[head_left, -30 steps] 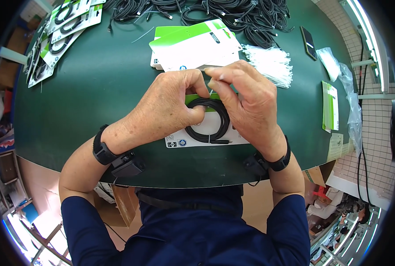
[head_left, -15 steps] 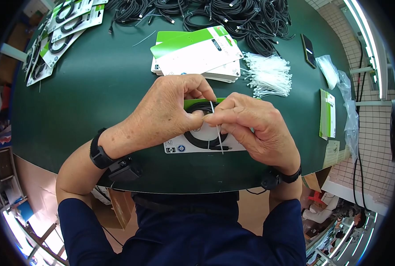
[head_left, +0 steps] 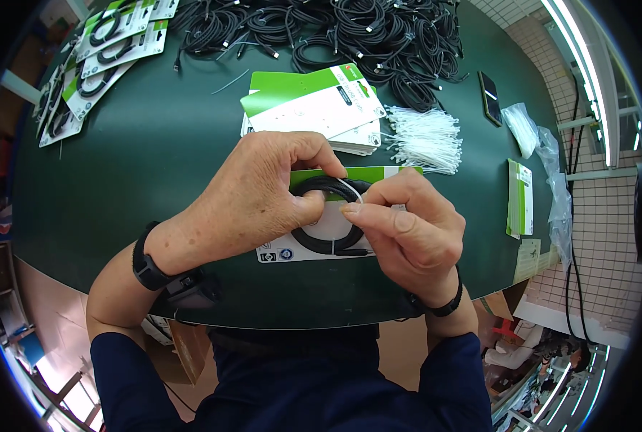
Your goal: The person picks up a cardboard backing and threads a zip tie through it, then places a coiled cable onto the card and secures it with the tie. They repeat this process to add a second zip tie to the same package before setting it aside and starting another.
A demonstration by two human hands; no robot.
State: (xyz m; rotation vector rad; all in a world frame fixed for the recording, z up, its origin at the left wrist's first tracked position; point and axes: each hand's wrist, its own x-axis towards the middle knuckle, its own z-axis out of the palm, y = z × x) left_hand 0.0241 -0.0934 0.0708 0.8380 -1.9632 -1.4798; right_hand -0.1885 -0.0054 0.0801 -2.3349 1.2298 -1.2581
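A coiled black cable (head_left: 315,243) lies on a green-and-white backing card (head_left: 333,225) near the table's front edge. My left hand (head_left: 267,187) grips the coil, its thumb inside the ring and its fingers at the top edge. A thin white cable tie (head_left: 350,189) bends over the coil's upper right part. Between thumb and forefinger, my right hand (head_left: 418,230) pinches the tie's near end. Another white tie crosses the bottom of the coil, where a dark plug end sticks out to the right. My left fingertips are partly hidden behind the coil.
Beyond my hands stands a stack of backing cards (head_left: 314,101), with a pile of white cable ties (head_left: 425,140) beside it. Black cables (head_left: 379,36) heap up at the back. Carded cables (head_left: 119,50) lie far left; a phone (head_left: 490,99) and more cards (head_left: 520,198) lie right.
The tie stood nearly straight across the coil; now it curves over the upper right part. My right hand has shifted slightly down along with its end. The whole view has shifted a little.
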